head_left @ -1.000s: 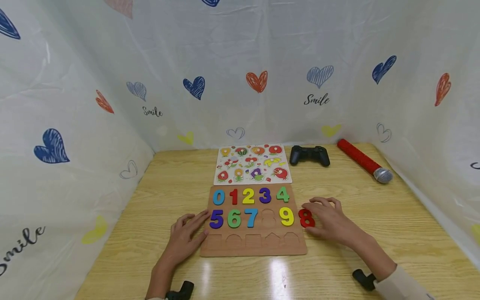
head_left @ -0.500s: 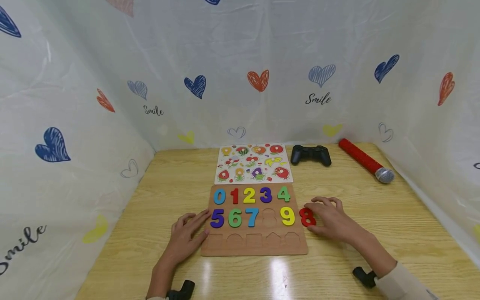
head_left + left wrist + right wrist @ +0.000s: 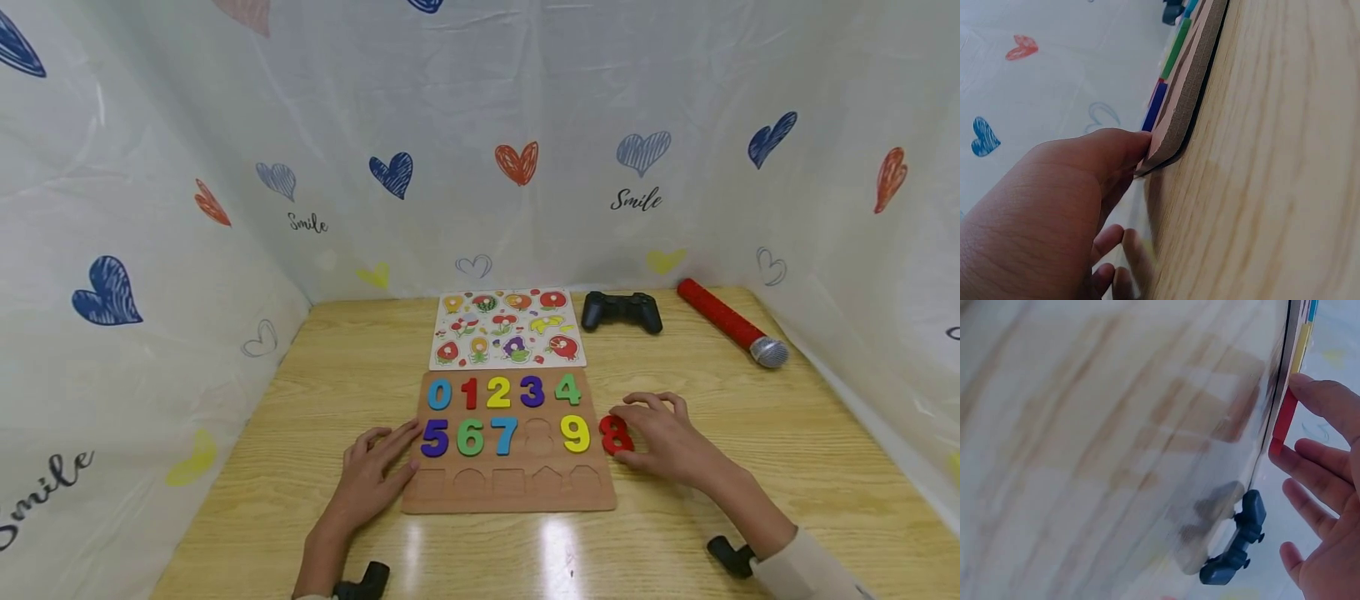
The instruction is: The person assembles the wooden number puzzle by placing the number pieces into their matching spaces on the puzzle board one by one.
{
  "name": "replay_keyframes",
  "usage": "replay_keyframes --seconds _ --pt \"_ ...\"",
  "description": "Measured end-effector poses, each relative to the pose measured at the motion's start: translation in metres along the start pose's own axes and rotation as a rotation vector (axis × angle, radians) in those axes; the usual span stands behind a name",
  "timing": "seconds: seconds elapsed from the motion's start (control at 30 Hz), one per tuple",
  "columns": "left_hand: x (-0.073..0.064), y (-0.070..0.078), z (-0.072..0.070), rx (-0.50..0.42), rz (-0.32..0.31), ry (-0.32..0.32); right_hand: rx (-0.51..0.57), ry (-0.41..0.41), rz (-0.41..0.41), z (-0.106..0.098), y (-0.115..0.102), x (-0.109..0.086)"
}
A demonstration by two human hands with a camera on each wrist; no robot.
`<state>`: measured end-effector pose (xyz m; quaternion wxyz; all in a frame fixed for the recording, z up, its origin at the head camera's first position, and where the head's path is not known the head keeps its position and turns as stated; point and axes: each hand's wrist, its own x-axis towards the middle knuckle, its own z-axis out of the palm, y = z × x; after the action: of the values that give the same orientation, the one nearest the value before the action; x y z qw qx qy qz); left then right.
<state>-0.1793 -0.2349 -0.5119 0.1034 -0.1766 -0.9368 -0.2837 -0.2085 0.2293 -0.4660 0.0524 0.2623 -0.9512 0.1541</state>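
Observation:
A wooden number board (image 3: 480,492) lies in the middle of the table, with colourful digits in its two upper rows. Between the blue 7 (image 3: 503,436) and the yellow 9 (image 3: 575,433), an 8-shaped recess (image 3: 537,436) shows bare wood. Just off the board's right edge, my right hand (image 3: 670,443) pinches the red number 8 (image 3: 617,436) between thumb and index finger; the right wrist view shows this red piece (image 3: 1285,415) edge-on. My left hand (image 3: 367,477) rests at the board's left edge, thumb and fingertips touching it, fingers relaxed.
Behind the number board lies a fruit picture puzzle (image 3: 507,329). A black game controller (image 3: 622,312) and a red microphone (image 3: 731,322) lie at the back right. A white curtain (image 3: 480,217) printed with hearts closes off the back and sides of the table (image 3: 330,350).
The red number 8 looks slightly more tilted in my right hand's pinch than a second ago. My left hand keeps its place at the board's edge.

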Motion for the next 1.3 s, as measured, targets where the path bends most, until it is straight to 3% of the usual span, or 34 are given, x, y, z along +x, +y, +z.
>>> replay_keyframes --seconds 0.77,1.3 --pt "-0.003 0.0 -0.001 -0.014 -0.015 -0.01 -0.023 0.003 -0.011 0.0 -0.014 0.009" --pt "-0.001 0.001 -0.002 -0.019 -0.006 -0.009 0.001 0.042 -0.089 0.001 -0.027 0.02"
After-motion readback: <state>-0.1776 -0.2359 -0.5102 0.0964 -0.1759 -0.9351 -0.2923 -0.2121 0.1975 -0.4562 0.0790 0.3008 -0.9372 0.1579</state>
